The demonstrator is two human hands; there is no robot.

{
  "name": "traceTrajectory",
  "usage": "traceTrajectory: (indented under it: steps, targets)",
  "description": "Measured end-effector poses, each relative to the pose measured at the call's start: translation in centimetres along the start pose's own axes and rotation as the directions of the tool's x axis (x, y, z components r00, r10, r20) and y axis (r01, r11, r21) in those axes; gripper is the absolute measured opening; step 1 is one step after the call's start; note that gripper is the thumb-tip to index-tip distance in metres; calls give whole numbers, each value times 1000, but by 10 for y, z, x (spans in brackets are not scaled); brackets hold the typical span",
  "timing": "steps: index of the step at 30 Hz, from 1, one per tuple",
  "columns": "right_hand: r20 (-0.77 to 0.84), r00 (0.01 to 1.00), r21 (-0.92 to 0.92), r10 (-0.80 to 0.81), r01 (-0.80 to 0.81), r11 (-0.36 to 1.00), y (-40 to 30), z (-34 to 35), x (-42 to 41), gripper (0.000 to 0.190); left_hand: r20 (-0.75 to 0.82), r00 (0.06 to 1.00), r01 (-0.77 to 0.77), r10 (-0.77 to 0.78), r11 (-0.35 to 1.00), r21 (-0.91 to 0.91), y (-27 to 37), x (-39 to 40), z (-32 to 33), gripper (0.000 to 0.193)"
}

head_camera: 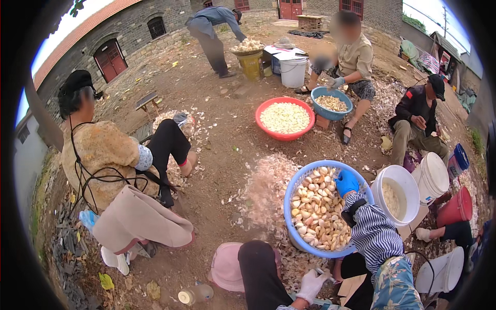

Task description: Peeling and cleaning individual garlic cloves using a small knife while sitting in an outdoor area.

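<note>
My right hand (346, 183), in a blue glove, reaches into a blue plastic basket (290, 217) at its far right side. It touches the garlic cloves (319, 209) heaped inside; its fingertips are hidden, so I cannot tell whether it grips any. Low in the picture, my left hand (311, 286) wears a white knitted glove. Its fingers are closed around a small metal tool (325, 273), whose exact kind is unclear. Papery garlic skins (267, 190) lie thick on the ground beside the basket, and more are scattered below it near my left hand.
A white bucket (395, 193) with pale contents stands right of the basket, near other buckets. Farther off are a red basin (285, 118) of peeled cloves and a blue basin (332, 104). Several people work around. A pink hat (228, 267) and a jar (197, 294) lie at lower left.
</note>
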State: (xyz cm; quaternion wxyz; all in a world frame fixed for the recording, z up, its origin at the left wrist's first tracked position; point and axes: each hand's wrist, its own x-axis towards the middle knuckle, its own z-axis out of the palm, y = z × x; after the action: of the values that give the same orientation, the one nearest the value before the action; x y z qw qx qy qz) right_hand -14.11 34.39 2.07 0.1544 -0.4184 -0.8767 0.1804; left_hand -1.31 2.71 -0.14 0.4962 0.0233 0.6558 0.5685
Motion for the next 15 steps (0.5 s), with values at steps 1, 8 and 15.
traceTrajectory:
  steps: [1,8,15]
  targets:
    - [4,1000,-21,-26,26,999,-3,5,-2,21,15,1000,-3,4,1000,-23,3,-3,-1,28]
    - [151,958,14,-245,246,969,4,-5,-17,19,90,995,-30,40,994,-106,5,-2,3,25]
    - [59,984,63,-166,162,985,-3,-23,-51,25,27,994,-104,107,991,-82,-22,10,7,22]
